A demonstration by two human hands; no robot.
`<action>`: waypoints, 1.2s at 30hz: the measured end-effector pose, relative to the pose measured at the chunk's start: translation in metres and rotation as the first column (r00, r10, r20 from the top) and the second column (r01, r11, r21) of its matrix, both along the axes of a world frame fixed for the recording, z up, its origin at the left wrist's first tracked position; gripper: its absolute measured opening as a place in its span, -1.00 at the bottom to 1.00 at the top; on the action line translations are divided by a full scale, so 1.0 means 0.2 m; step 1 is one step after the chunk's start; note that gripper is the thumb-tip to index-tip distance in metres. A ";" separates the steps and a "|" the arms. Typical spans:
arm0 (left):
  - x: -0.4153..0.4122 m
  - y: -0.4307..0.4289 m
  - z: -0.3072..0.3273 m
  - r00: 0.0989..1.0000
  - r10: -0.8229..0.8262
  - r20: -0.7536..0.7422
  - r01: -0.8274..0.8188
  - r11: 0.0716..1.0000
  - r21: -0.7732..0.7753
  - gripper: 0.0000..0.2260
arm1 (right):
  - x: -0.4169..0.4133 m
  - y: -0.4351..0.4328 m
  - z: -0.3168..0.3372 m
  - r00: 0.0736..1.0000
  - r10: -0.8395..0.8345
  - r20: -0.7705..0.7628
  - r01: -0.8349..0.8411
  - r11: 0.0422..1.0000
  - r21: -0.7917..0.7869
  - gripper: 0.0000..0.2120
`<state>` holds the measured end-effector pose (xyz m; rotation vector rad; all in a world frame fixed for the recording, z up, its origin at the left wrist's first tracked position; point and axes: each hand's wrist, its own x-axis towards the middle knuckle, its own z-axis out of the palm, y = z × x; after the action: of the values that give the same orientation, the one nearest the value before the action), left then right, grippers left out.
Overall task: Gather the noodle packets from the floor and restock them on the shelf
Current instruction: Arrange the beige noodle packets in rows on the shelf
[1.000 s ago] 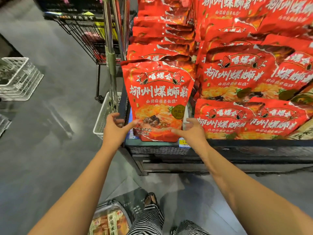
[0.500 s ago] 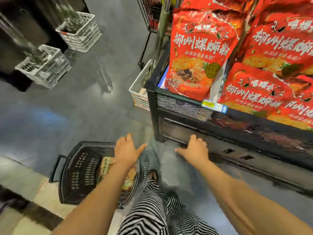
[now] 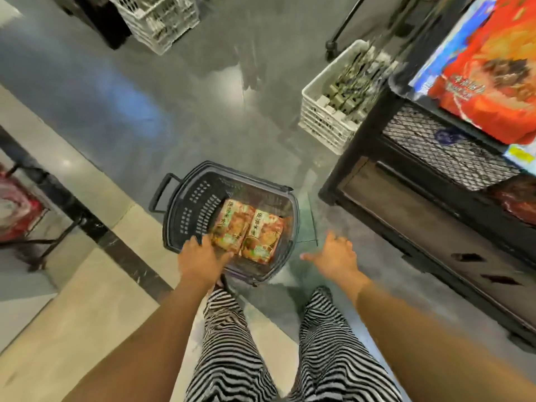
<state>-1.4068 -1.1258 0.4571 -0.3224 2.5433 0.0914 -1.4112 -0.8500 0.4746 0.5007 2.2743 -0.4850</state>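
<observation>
As I looked down past the striped trousers (image 3: 226,343), the left hand (image 3: 201,258) was low at the near rim of the black shopping basket (image 3: 185,198) on the grey floor (image 3: 203,97). Its thumb was spread to the right and its fingers reached to the near-left corner of the left noodle packet (image 3: 232,221). Touching it, I'd say, but the back of the hand hid the fingertips, so I couldn't tell whether they gripped it. The second noodle packet (image 3: 262,236) lay flat just beside the first, both face up in the basket's right half. The right hand (image 3: 338,255) hovered outside the basket, off to its right, fingers spread and relaxed, holding nothing. Up right, the black mesh-fronted shelf (image 3: 435,146) carried a red packet (image 3: 493,82), well apart from both hands. A white crate (image 3: 324,117) stood beside the shelf.
</observation>
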 end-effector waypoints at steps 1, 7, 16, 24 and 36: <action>0.00 -0.08 -0.03 1.000 -0.010 0.010 0.010 1.000 -0.001 -0.25 | -0.01 -0.08 -0.03 1.000 -0.001 0.002 0.001 1.000 -0.005 -0.12; -0.16 -0.48 -0.28 0.991 -0.118 0.057 0.117 0.993 0.012 -0.24 | -0.05 -0.55 -0.34 0.986 -0.149 0.072 0.155 0.985 -0.081 -0.04; -0.47 -0.69 -0.98 0.978 -0.180 0.106 0.170 0.980 0.101 -0.30 | -0.15 -0.92 -1.11 0.825 -0.554 0.112 0.565 0.815 -0.129 -0.24; -0.86 -0.62 -1.98 0.984 -0.019 0.175 -0.018 0.978 0.207 -0.24 | -0.47 -0.90 -2.07 0.611 -0.770 0.182 0.775 0.536 -0.336 -0.38; -1.03 -0.59 -3.02 0.924 0.223 0.312 -0.304 0.921 0.243 0.35 | -0.47 -0.74 -3.57 0.526 -0.830 0.184 0.851 0.515 -0.106 0.28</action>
<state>-1.6133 -1.2441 -0.1472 -0.5247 2.1550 0.4820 -1.5043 -0.9980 -0.2385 1.5284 1.6958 -1.1027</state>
